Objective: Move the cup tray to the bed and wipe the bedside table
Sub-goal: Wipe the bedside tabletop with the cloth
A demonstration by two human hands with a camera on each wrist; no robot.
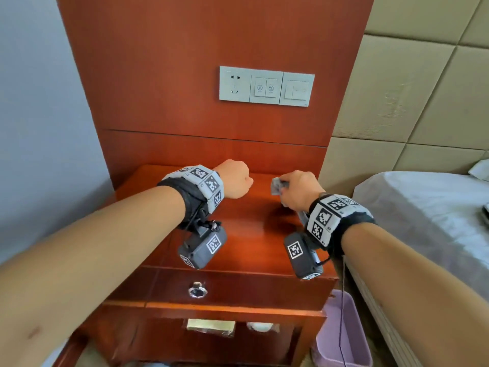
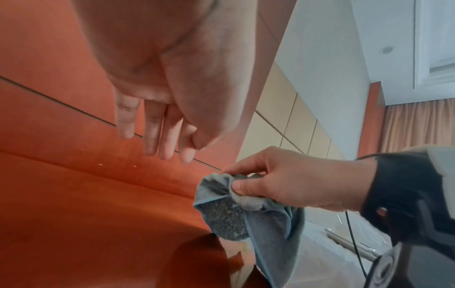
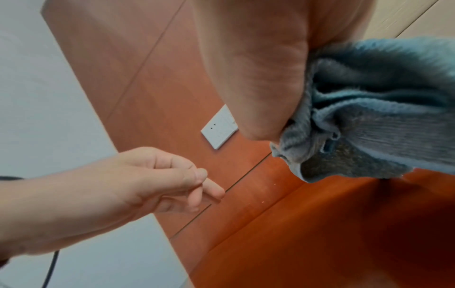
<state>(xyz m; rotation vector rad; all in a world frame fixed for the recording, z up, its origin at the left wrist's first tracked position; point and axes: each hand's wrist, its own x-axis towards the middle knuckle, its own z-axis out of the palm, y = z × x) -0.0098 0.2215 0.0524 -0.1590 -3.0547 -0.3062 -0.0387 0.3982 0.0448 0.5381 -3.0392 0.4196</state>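
The bedside table (image 1: 251, 234) has a glossy red-brown wooden top with nothing standing on it. My right hand (image 1: 299, 192) hovers over its back right part and pinches a bunched blue-grey cloth (image 1: 276, 186) between thumb and fingers. In the left wrist view the cloth (image 2: 258, 220) hangs from that hand (image 2: 283, 185) just above the wood. My left hand (image 1: 234, 181) is above the back middle of the top, a short gap left of the cloth. Its fingers (image 2: 157, 134) hang loosely and hold nothing. The cup tray cannot be made out in any view.
A white socket and switch panel (image 1: 266, 86) is on the wooden wall panel behind the table. Below the top are a drawer with a ring pull (image 1: 197, 291) and an open shelf. A lilac bin (image 1: 344, 335) stands between the table and the bed (image 1: 423, 207).
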